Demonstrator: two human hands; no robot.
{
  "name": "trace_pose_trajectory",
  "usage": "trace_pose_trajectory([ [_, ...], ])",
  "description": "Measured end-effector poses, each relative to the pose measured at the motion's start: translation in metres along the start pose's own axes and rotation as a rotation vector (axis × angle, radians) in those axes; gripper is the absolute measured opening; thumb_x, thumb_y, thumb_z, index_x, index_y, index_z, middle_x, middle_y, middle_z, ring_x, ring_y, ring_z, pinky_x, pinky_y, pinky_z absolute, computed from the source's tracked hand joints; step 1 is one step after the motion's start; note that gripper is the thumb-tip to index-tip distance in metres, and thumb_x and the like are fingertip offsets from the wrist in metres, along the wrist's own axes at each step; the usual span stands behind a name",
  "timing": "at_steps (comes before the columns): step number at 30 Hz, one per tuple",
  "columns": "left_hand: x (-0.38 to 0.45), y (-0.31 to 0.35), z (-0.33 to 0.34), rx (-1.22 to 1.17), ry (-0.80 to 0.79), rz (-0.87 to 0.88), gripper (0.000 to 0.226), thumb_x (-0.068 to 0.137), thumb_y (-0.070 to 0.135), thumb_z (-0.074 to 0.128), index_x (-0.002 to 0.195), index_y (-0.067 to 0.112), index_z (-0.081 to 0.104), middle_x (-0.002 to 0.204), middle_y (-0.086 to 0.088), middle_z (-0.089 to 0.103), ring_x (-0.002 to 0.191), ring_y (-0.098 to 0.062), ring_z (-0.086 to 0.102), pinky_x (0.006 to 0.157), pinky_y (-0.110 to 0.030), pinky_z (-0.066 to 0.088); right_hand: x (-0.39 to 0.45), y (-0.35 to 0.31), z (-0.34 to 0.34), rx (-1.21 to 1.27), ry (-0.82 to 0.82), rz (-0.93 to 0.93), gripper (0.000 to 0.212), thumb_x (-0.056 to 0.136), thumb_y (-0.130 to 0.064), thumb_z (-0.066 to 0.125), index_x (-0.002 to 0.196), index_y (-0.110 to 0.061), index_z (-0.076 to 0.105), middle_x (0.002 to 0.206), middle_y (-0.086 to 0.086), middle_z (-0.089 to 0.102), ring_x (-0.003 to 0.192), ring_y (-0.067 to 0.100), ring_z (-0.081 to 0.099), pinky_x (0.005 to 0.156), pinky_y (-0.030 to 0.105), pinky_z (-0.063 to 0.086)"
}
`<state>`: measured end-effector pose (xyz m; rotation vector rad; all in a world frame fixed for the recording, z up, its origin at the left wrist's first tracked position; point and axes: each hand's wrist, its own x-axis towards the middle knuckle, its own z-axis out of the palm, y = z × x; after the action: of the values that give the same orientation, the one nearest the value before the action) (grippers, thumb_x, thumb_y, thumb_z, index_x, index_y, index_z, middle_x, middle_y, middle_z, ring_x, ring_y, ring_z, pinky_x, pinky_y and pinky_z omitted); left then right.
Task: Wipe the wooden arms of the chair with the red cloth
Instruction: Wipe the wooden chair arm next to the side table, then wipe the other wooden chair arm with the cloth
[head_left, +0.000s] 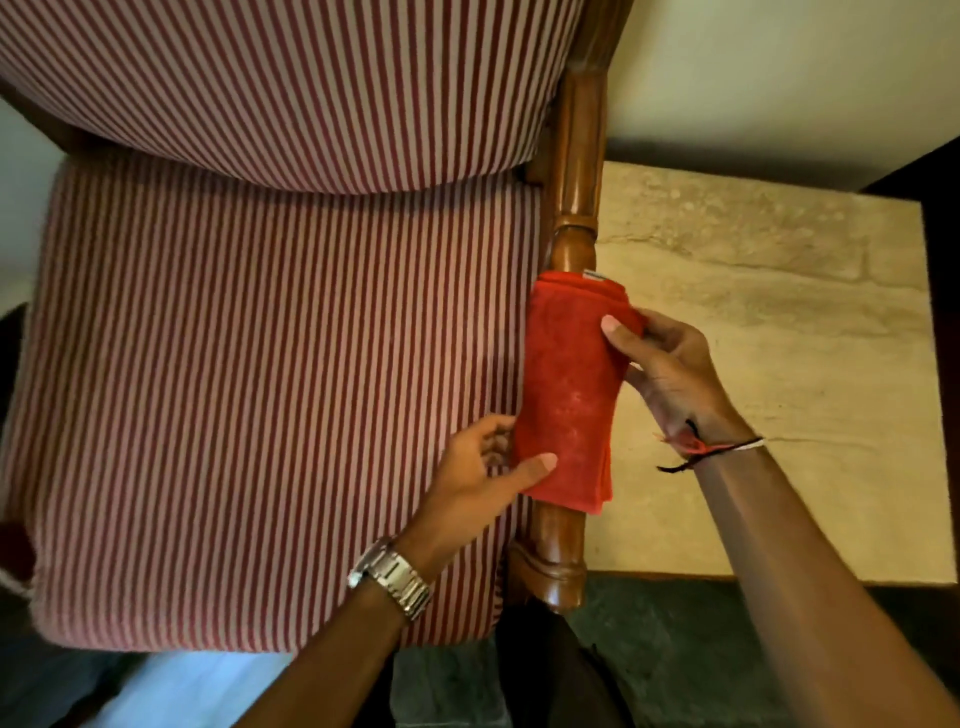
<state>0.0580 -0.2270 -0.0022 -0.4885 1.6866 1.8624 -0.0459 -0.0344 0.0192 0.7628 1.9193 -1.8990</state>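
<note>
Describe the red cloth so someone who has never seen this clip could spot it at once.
Find the striped chair seat, then the wooden arm along its right edge. The red cloth drapes over that arm, between the left hand and right hand. It is the only plain, unstriped red fabric.

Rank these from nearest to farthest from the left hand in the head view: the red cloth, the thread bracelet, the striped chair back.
1. Red cloth: touching the left hand, whose thumb presses it onto the wooden arm just to the right.
2. Thread bracelet: on the right wrist, across the arm, further right.
3. Striped chair back: well above, at the top of the view.
</note>
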Motion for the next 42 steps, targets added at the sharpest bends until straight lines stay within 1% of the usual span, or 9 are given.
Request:
trace_pose_trajectory([
  [3, -0.002, 0.005, -0.002, -0.064, -0.034, -0.003, 0.030, 0.083, 0.016, 0.080, 0.106, 0.029, 0.064, 0.108, 0.003, 0.074, 0.101, -0.010, 0.072, 0.086, -0.022, 0.060, -0.003, -0.011, 0.004, -0.053, 0.060, -0.105, 0.030, 0.090, -0.005, 0.070, 0.119, 0.001, 0.068, 0.113, 0.018, 0.072, 0.108, 0.029, 0.068, 0.103, 0.048, 0.055],
  [8, -0.018, 0.021, -0.050, -0.127, 0.002, 0.050, 0.028, 0.086, 0.012, 0.077, 0.107, 0.024, 0.064, 0.111, 0.000, 0.073, 0.103, -0.013, 0.074, 0.086, -0.030, 0.063, -0.025, -0.031, 0.047, -0.058, 0.081, -0.189, 0.020, 0.084, -0.010, 0.077, 0.101, -0.019, 0.072, 0.109, 0.008, 0.075, 0.109, 0.027, 0.071, 0.103, 0.050, 0.056],
  [14, -0.054, 0.044, -0.167, -0.051, 0.064, 0.105, 0.026, 0.086, 0.004, 0.075, 0.100, 0.020, 0.061, 0.098, 0.000, 0.069, 0.087, -0.006, 0.072, 0.080, -0.028, 0.064, -0.046, -0.041, 0.173, 0.020, -0.039, -0.207, 0.018, 0.089, -0.006, 0.072, 0.098, -0.022, 0.070, 0.096, -0.006, 0.078, 0.096, 0.008, 0.073, 0.106, 0.045, 0.055],
  [19, -0.090, 0.066, -0.274, 0.042, 0.229, 0.138, 0.026, 0.080, 0.006, 0.080, 0.093, 0.021, 0.064, 0.084, 0.008, 0.077, 0.081, -0.008, 0.075, 0.071, -0.020, 0.061, -0.067, -0.062, 0.290, -0.008, -0.194, -0.234, 0.012, 0.095, -0.012, 0.066, 0.100, -0.022, 0.069, 0.103, 0.002, 0.073, 0.102, 0.016, 0.068, 0.109, 0.054, 0.050],
  [28, -0.162, 0.085, -0.421, 0.038, 0.603, 0.057, 0.017, 0.070, 0.026, 0.076, 0.080, 0.038, 0.069, 0.094, 0.017, 0.077, 0.080, 0.002, 0.074, 0.052, -0.015, 0.056, -0.086, -0.076, 0.465, -0.126, -0.517, -0.274, 0.026, 0.099, -0.008, 0.061, 0.120, 0.007, 0.061, 0.124, 0.030, 0.065, 0.121, 0.040, 0.064, 0.103, 0.059, 0.053],
  [31, -0.164, 0.069, -0.451, 0.134, 0.683, -0.012, 0.023, 0.080, 0.019, 0.076, 0.084, 0.041, 0.069, 0.094, 0.018, 0.075, 0.080, 0.002, 0.072, 0.069, -0.028, 0.055, -0.085, -0.061, 0.503, -0.189, -0.547, -0.214, 0.023, 0.097, -0.005, 0.063, 0.117, 0.007, 0.063, 0.118, 0.031, 0.067, 0.117, 0.043, 0.066, 0.101, 0.058, 0.054],
  [36, -0.150, 0.037, -0.475, 0.230, 0.768, -0.162, 0.031, 0.083, 0.011, 0.078, 0.110, 0.017, 0.065, 0.104, -0.007, 0.072, 0.102, -0.031, 0.070, 0.092, -0.049, 0.056, -0.068, -0.003, 0.517, -0.293, -0.464, -0.142, 0.036, 0.100, -0.017, 0.062, 0.133, -0.003, 0.059, 0.121, 0.019, 0.072, 0.113, 0.026, 0.071, 0.096, 0.037, 0.060],
  [40, -0.151, 0.041, -0.470, 0.687, 0.909, -0.088, 0.071, 0.081, 0.020, 0.076, 0.144, 0.018, 0.041, 0.142, -0.015, 0.047, 0.132, -0.034, 0.049, 0.104, -0.050, 0.046, -0.047, 0.070, 0.485, -0.847, -0.110, -0.565, 0.052, 0.105, -0.038, 0.049, 0.149, -0.011, 0.045, 0.150, 0.009, 0.054, 0.141, 0.018, 0.050, 0.121, 0.029, 0.037],
  [42, -0.145, 0.053, -0.460, 0.912, 0.921, 0.151, 0.071, 0.091, 0.026, 0.064, 0.152, 0.015, 0.032, 0.156, -0.014, 0.033, 0.144, -0.033, 0.035, 0.115, -0.051, 0.037, -0.040, 0.111, 0.471, -1.222, -0.186, -0.644, 0.061, 0.107, -0.043, 0.040, 0.158, -0.010, 0.029, 0.167, 0.014, 0.029, 0.157, 0.026, 0.024, 0.130, 0.037, 0.020],
])
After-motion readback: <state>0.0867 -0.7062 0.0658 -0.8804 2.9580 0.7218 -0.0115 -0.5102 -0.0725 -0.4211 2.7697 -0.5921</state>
